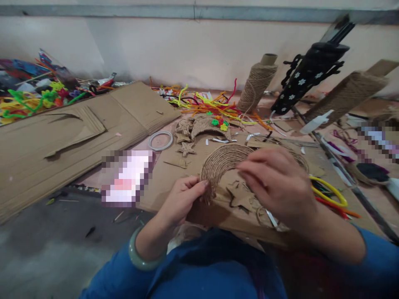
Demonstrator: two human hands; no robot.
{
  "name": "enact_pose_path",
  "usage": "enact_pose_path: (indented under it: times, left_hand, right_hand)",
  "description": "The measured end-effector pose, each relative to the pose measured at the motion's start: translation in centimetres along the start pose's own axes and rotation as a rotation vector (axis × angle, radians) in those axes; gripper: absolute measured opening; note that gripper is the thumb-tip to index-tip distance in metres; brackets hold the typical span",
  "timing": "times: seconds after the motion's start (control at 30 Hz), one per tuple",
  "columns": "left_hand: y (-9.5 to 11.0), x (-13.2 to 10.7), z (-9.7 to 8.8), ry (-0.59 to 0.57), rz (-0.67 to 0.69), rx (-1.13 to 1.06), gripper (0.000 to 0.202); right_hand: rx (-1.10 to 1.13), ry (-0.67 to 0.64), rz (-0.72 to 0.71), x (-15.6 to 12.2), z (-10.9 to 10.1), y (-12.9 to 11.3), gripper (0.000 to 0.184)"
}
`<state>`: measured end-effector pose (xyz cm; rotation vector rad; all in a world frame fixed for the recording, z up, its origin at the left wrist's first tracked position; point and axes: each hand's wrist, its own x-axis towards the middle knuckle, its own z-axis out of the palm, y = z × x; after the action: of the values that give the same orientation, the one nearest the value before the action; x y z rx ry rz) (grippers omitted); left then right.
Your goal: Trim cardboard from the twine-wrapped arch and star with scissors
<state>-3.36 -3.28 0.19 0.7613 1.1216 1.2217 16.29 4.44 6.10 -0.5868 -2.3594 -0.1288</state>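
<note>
A crescent covered in rows of jute twine (229, 157) is held up over the table in the head view. My left hand (186, 198) grips its lower left end, thumb on top. My right hand (277, 182) is closed in a pinch over the crescent's right side; what its fingers hold is hidden. Beneath lies a cardboard star (241, 196). Behind the held piece rests another twine crescent (207, 128) with small pipe-cleaner flowers (220, 122). A twine-covered star (186, 148) lies beside it.
Cardboard sheets (124, 112) cover the left side. A white ring (160, 141) and a pixelated phone-like object (129, 178) lie nearby. Twine rolls (257, 87), a black flowered holder (304, 79), a glue bottle (316, 122) and loose pipe cleaners (205, 101) stand or lie behind.
</note>
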Motion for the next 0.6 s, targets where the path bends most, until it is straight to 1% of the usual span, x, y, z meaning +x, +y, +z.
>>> enact_pose_path:
  times: [0.03, 0.1, 0.2, 0.43, 0.5, 0.6]
  left_hand:
    - [-0.1, 0.1, 0.2, -0.004, 0.008, -0.013, 0.036]
    - [-0.3, 0.2, 0.4, -0.013, 0.015, -0.040, 0.036]
    - [-0.5, 0.3, 0.6, -0.017, 0.039, -0.066, 0.036]
    - [-0.7, 0.3, 0.5, -0.037, 0.083, -0.029, 0.036]
    - [-0.8, 0.2, 0.4, -0.025, 0.077, -0.039, 0.036]
    - [-0.9, 0.2, 0.3, -0.006, 0.028, -0.067, 0.034]
  right_hand:
    - [0.000, -0.055, -0.079, 0.2, 0.1, -0.8, 0.014]
    - [-0.014, -0.172, -0.170, 0.4, 0.4, -2.1, 0.015]
    - [-0.075, -0.269, -0.205, 0.6, 1.0, -2.8, 0.020]
    - [-0.235, -0.380, -0.294, 1.0, 1.4, -3.0, 0.012]
    - [-0.220, -0.386, -0.298, 1.1, 1.4, -2.8, 0.011]
    - [-0.096, -0.338, -0.274, 0.7, 1.5, -2.0, 0.008]
